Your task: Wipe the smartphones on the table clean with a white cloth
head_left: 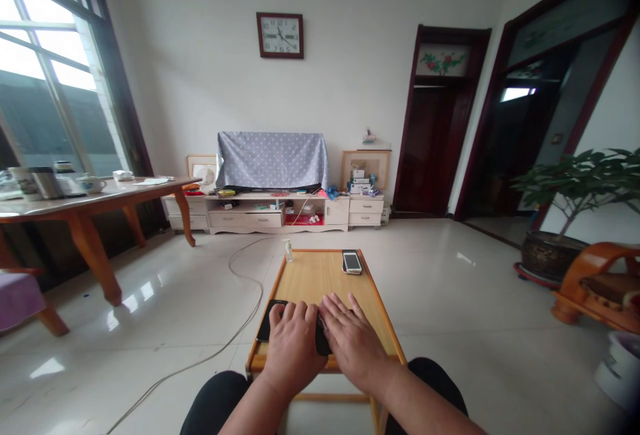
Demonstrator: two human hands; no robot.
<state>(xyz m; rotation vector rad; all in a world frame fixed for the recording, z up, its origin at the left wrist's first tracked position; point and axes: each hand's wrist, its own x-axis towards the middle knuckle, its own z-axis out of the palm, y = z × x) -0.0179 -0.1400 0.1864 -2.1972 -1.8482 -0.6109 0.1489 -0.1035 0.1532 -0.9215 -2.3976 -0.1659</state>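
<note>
My left hand (294, 341) is curled over the near part of a small wooden table (310, 281), gripping a black, flat, phone-like object (323, 343). Much of that object is hidden by my hands. My right hand (354, 335) lies against its right side with the fingers stretched out. Under and left of my left hand, another black flat object (267, 325) rests on the tabletop, partly covered. A white phone (352, 261) lies on a dark item at the table's far right corner. A small clear pump bottle (289, 251) stands at the far left corner.
A grey cable (245, 318) runs across the tiled floor, left of the small table. A larger wooden table (115, 201) with cups stands at left. Ahead is a low white cabinet (250, 219) bearing a cloth-covered screen (273, 158). A potted plant (550, 255) and wooden chair (600, 281) are at right.
</note>
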